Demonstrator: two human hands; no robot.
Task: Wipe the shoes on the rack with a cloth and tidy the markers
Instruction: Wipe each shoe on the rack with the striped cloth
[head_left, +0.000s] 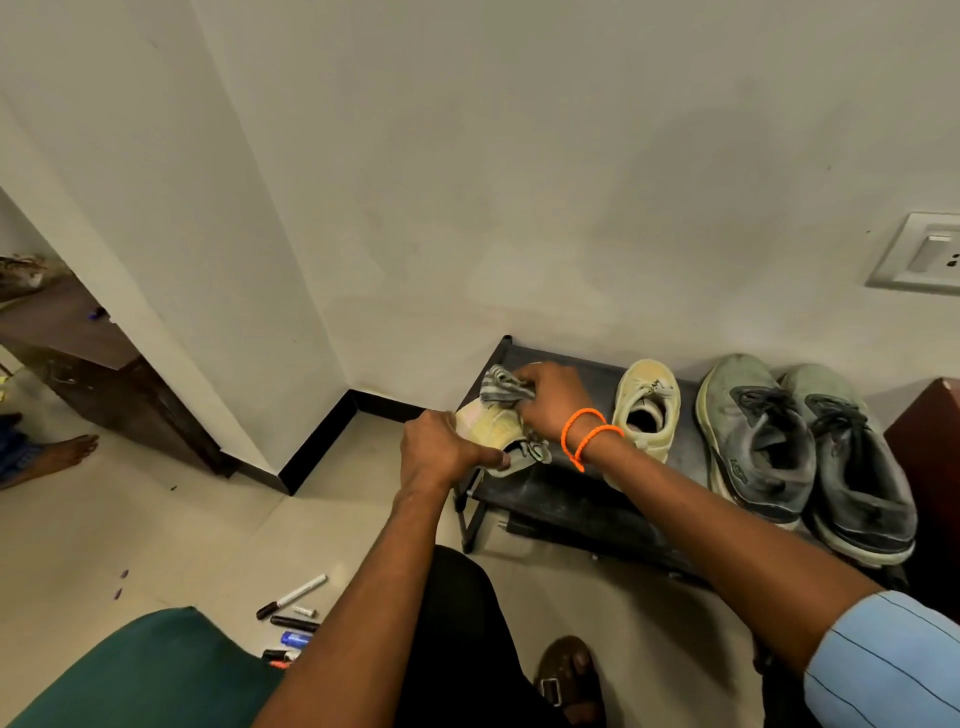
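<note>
Head view looked down on two bare hands working at the left end of a low black shoe rack (582, 499). The right hand (550, 402), with two orange bands (589, 434) round its wrist, had its fingers curled round a bunched grey striped cloth (501, 387) and held it against the top of a pale yellow shoe (493, 428). The left hand (441, 449) gripped that same shoe from its near side, thumb stretched toward the heel opening, so the shoe sat between the two hands, with the cloth above it and toward the wall. Whether the shoe rested on the rack or was lifted just off it could not be told.

Just right of the right wrist, the matching pale yellow shoe (647, 408) stood on the rack, toe toward the wall. Further right, a pair of grey-green sneakers (753, 436) with dark laces lay side by side on the same shelf.

Well apart from the hands, on the tiled floor (156, 519) at lower left, several markers (291, 597) lay scattered beside a green cushion (145, 670); one white-barrelled marker lay at a slant, with darker ones and a blue one nearer the cushion. A sandalled foot (569, 680) showed at the bottom, below the rack.
</note>
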